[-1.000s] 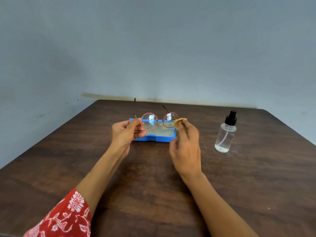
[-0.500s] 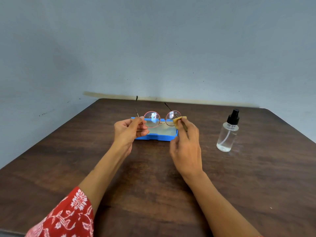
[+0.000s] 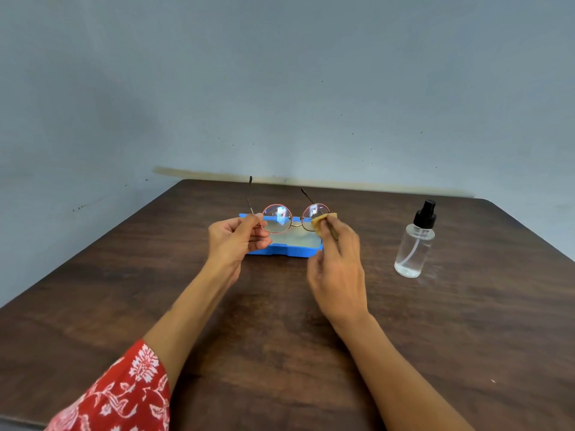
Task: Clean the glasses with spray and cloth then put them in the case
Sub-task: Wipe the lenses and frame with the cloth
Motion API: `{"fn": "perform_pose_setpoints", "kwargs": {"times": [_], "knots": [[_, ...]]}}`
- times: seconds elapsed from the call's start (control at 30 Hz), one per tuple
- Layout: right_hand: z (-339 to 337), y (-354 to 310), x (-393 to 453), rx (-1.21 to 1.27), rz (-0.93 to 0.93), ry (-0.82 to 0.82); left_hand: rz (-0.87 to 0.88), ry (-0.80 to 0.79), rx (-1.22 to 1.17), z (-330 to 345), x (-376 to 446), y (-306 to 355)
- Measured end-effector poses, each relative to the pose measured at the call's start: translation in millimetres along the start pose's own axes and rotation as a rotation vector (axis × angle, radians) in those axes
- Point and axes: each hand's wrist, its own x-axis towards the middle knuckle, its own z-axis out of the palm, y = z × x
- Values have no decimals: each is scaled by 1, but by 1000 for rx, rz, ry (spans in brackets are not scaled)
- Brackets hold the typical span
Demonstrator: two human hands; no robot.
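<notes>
I held the glasses (image 3: 292,219) up in the air just above the open blue case (image 3: 281,248), which lay on the dark wooden table (image 3: 466,337). My left hand (image 3: 236,237) was closed on the frame at its left hinge, fingers curled around it, with both temples pointing away from me. My right hand (image 3: 337,262) pinched a small yellow cloth (image 3: 320,223) between thumb and fingers, pressed against the right lens. The clear spray bottle (image 3: 413,244) with its black pump top stood upright, well off to the right of the case.
</notes>
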Motion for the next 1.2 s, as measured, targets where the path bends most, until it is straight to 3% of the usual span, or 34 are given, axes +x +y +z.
{"fn": "perform_pose_setpoints", "kwargs": {"times": [0.2, 0.4, 0.63, 0.83, 1.1, 1.2], "knots": [[5, -18, -3, 34, -232, -48, -3, -17, 2, 0, -1, -2], [-4, 5, 3, 17, 28, 53, -9, -15, 8, -1, 0, 0], [1, -15, -1, 59, -198, -35, -17, -29, 8, 1, -2, -1], [-7, 8, 5, 97, 75, 101, -12, -41, 46, 0, -2, 0], [-1, -11, 2, 52, -166, 9, -10, -44, 43, 0, -4, 0], [-3, -2, 4, 88, -66, 63, -17, -49, 52, 0, -4, 1]]}}
